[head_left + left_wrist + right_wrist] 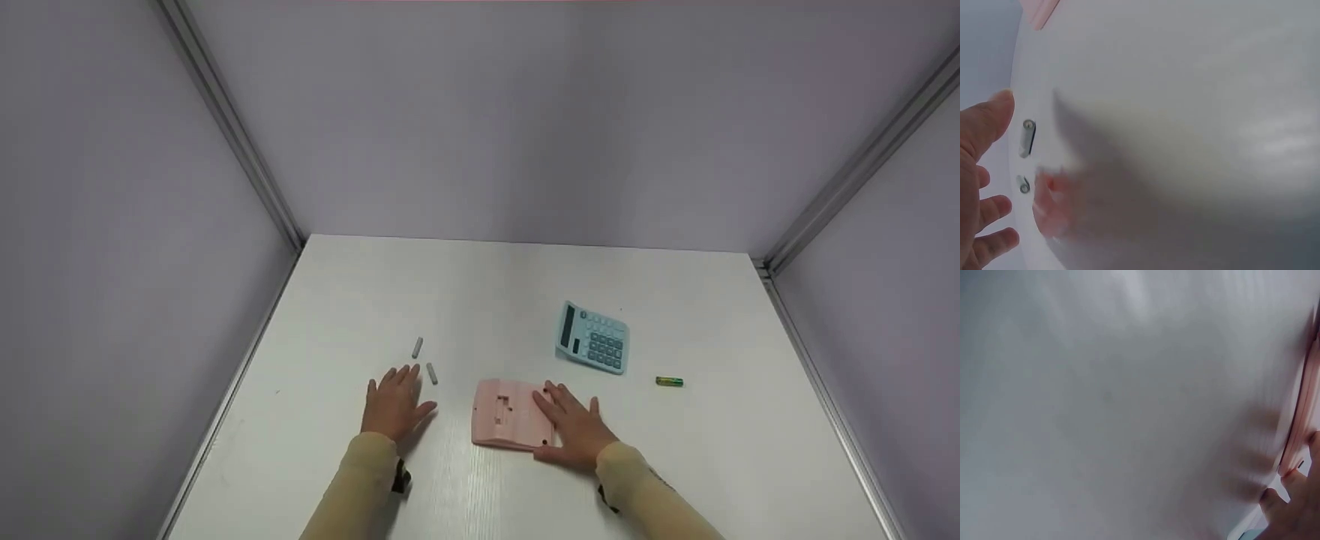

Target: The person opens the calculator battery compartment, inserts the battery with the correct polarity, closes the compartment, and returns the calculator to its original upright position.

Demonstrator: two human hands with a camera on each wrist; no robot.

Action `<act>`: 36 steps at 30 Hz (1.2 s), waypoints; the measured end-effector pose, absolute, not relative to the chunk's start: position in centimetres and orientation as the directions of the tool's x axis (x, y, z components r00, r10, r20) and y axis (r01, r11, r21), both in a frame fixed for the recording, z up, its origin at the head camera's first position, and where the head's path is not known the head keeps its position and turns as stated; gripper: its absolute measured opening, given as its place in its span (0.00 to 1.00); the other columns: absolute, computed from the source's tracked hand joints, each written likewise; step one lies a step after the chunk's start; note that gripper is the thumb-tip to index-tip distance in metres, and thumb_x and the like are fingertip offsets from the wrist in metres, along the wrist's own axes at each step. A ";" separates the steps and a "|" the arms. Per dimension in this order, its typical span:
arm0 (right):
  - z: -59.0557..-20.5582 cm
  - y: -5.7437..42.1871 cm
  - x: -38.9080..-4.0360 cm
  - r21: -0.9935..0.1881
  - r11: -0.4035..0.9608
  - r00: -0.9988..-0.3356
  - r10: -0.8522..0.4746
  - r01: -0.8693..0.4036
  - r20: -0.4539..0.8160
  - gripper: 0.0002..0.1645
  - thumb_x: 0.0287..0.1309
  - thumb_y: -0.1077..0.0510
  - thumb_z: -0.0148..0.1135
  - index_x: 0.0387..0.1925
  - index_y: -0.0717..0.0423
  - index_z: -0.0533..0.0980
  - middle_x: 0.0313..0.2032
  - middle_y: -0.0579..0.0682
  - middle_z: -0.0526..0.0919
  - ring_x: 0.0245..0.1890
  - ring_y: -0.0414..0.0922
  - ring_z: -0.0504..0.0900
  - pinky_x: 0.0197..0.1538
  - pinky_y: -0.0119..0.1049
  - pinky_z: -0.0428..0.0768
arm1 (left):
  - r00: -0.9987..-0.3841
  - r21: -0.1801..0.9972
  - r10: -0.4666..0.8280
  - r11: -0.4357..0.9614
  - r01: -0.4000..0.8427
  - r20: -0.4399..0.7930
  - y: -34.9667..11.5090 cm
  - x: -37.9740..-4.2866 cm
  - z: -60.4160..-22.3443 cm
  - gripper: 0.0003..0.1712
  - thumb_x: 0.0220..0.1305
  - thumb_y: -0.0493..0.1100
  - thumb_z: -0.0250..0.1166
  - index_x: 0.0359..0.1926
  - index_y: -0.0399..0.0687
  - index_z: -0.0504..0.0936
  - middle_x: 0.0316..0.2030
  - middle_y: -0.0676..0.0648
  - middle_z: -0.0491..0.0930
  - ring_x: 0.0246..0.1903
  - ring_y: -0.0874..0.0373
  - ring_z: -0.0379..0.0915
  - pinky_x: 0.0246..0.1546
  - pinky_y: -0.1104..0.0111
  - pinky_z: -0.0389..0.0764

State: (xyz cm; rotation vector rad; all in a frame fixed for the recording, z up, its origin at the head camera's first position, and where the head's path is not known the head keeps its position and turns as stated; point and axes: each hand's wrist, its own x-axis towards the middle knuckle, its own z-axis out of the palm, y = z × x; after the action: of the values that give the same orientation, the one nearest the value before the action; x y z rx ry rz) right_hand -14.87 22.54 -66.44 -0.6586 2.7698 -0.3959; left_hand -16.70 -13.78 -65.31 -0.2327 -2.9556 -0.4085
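A pink calculator (504, 431) lies face down on the white table, its battery slot (501, 409) uncovered. Over its right edge my right hand (576, 431) rests with fingers spread, the thumb at the near right corner. In the right wrist view, fingertips (1293, 477) show against the calculator's side (1301, 419). To the left, my left hand (393, 405) is held low over the table with its fingers extended and holds nothing. Just beyond its fingertips lie two small light-grey batteries, one farther (417, 347) and one nearer (432, 373).
A light-blue calculator (600, 339) sits face up behind my right hand, turned at an angle. Farther right is a green and gold battery (670, 382). Grey panels (480, 127) enclose the table (465, 285) at the back and both sides.
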 end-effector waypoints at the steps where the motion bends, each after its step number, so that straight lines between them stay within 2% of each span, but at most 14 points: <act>1: -66.4 22.5 -14.9 -0.322 0.860 -0.861 -0.470 -0.397 -0.193 0.62 0.45 0.17 0.53 0.76 0.34 0.43 0.76 0.46 0.41 0.74 0.51 0.41 0.63 0.74 0.43 | -0.976 0.255 0.136 0.951 0.176 0.167 -13.5 -16.9 -65.2 0.44 0.52 0.63 0.70 0.65 0.45 0.71 0.61 0.41 0.73 0.61 0.41 0.67 0.59 0.37 0.63; 13: -66.9 22.4 -14.9 -0.322 0.863 -0.865 -0.463 -0.390 -0.195 0.62 0.43 0.16 0.51 0.75 0.32 0.42 0.76 0.45 0.41 0.75 0.51 0.41 0.63 0.75 0.41 | -0.982 0.275 0.157 0.945 0.179 0.103 -11.5 -18.6 -65.3 0.37 0.57 0.56 0.69 0.63 0.43 0.72 0.60 0.39 0.73 0.61 0.40 0.66 0.62 0.40 0.62; 25: -66.3 22.4 -14.8 -0.335 0.858 -0.858 -0.471 -0.390 -0.207 0.62 0.45 0.17 0.52 0.76 0.33 0.42 0.76 0.45 0.40 0.75 0.50 0.40 0.63 0.74 0.41 | -0.977 0.224 0.190 0.952 0.207 0.096 -10.7 -19.0 -65.8 0.20 0.66 0.44 0.62 0.57 0.45 0.79 0.57 0.45 0.77 0.59 0.45 0.70 0.63 0.47 0.65; 31: -66.3 22.5 -14.9 -0.339 0.862 -0.861 -0.461 -0.377 -0.216 0.62 0.44 0.17 0.53 0.75 0.32 0.42 0.76 0.44 0.39 0.75 0.50 0.39 0.64 0.73 0.39 | -0.964 0.180 0.216 0.953 0.242 0.153 -10.4 -19.2 -65.9 0.13 0.65 0.36 0.62 0.49 0.48 0.83 0.49 0.48 0.82 0.49 0.49 0.77 0.52 0.57 0.77; 36: -66.3 22.6 -14.8 -0.333 0.865 -0.860 -0.458 -0.374 -0.226 0.62 0.44 0.17 0.52 0.75 0.32 0.41 0.76 0.43 0.38 0.75 0.49 0.39 0.64 0.73 0.39 | -0.957 0.103 0.242 0.960 0.260 0.159 -10.2 -19.3 -65.9 0.14 0.59 0.32 0.66 0.46 0.48 0.84 0.41 0.49 0.84 0.42 0.52 0.77 0.45 0.59 0.79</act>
State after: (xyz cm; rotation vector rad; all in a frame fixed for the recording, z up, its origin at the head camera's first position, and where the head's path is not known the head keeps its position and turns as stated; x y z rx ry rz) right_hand -14.78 22.60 -66.26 -0.6266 2.7402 -0.4031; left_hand -19.34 -10.17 -65.88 -0.3822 -2.9662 -0.1845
